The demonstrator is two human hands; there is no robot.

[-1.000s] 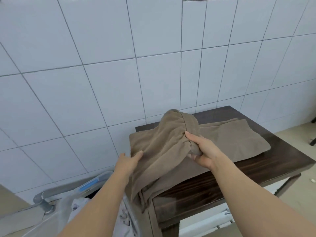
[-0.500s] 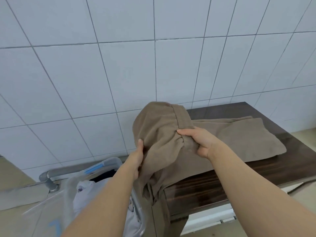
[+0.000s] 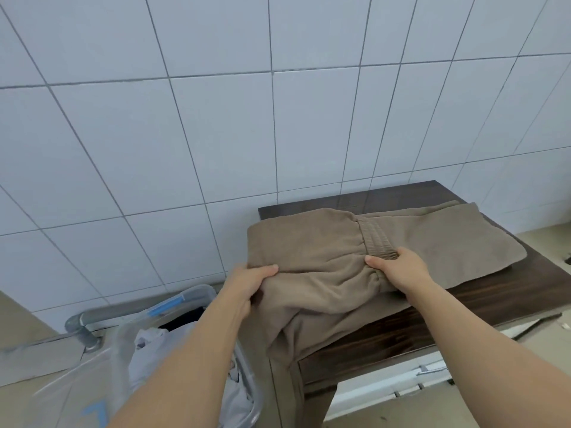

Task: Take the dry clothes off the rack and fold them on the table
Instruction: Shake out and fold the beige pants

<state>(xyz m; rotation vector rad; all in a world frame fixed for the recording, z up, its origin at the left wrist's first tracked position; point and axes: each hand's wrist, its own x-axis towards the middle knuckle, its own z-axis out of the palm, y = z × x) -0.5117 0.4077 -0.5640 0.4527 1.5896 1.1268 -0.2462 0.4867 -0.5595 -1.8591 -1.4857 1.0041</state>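
Observation:
A pair of tan trousers (image 3: 315,251) lies across the dark wooden table (image 3: 500,301), its elastic waistband folded over toward the right and part of it hanging off the table's front left corner. My left hand (image 3: 247,282) pinches the cloth at the left edge of the fold. My right hand (image 3: 398,270) grips the bunched fabric right at the waistband. The trouser legs stretch flat to the right, under the folded part.
A clear plastic laundry bin (image 3: 129,359) with pale clothes inside stands on the floor left of the table. A grey metal pipe (image 3: 92,319) runs along the base of the white tiled wall (image 3: 216,118). White rails show under the table.
Both hands have lowered the raised upper part of the trousers down onto the table, laying it flatter. The hands have spread further apart, and the view has shifted left.

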